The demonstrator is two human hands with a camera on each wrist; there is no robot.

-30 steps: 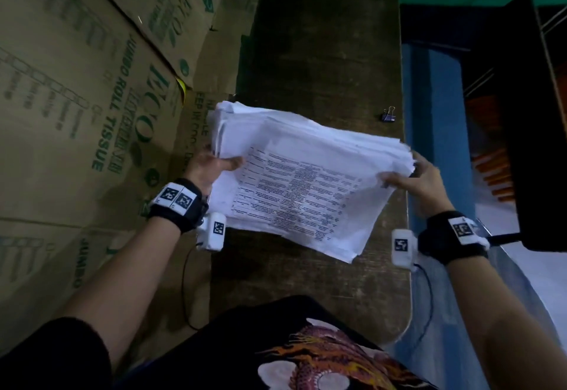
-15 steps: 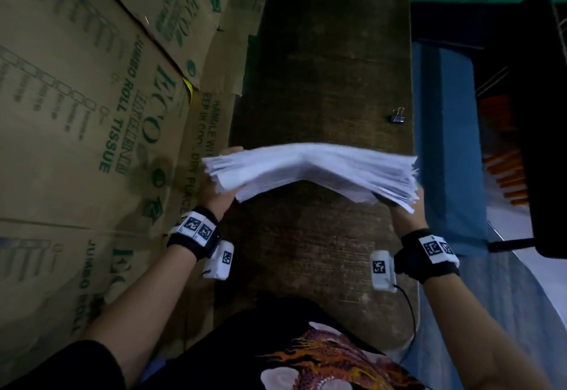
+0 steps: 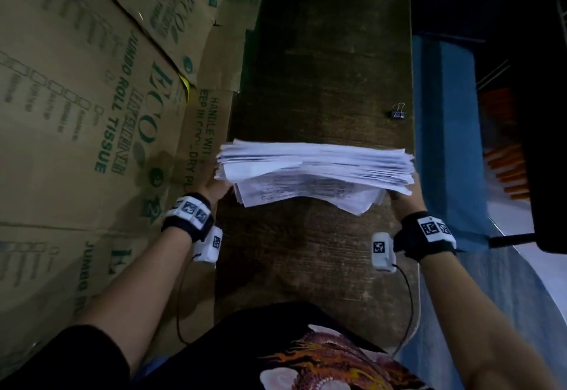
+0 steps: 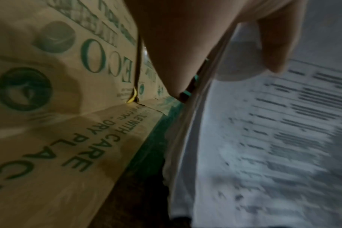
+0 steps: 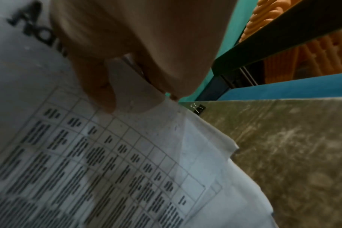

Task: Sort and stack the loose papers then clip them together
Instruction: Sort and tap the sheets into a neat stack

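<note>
Since the earlier frames we had swung the thick stack of white printed papers [image 3: 316, 171] from lying flat to standing on its long edge over the dark, worn wooden tabletop [image 3: 322, 52], with the sheets' edges turned up toward the head camera. Brown printed cardboard cartons [image 3: 92, 98] stood along the tabletop's left side. Whether the stack's lower edge touched the wood we could not tell. Several sheets jutted out at the near lower corner, so we judged ourselves in the squaring step, with sorting largely done and clipping not yet begun. Our left hand [image 3: 216, 188] held the left end, thumb curled over the printed face, and our right hand [image 3: 405, 196] pinched the right end likewise. Next we needed to tap the stack down until its edges sat flush, then free one hand. The small black binder clip [image 3: 398, 112] lay well apart near the tabletop's right edge, untouched.
</note>
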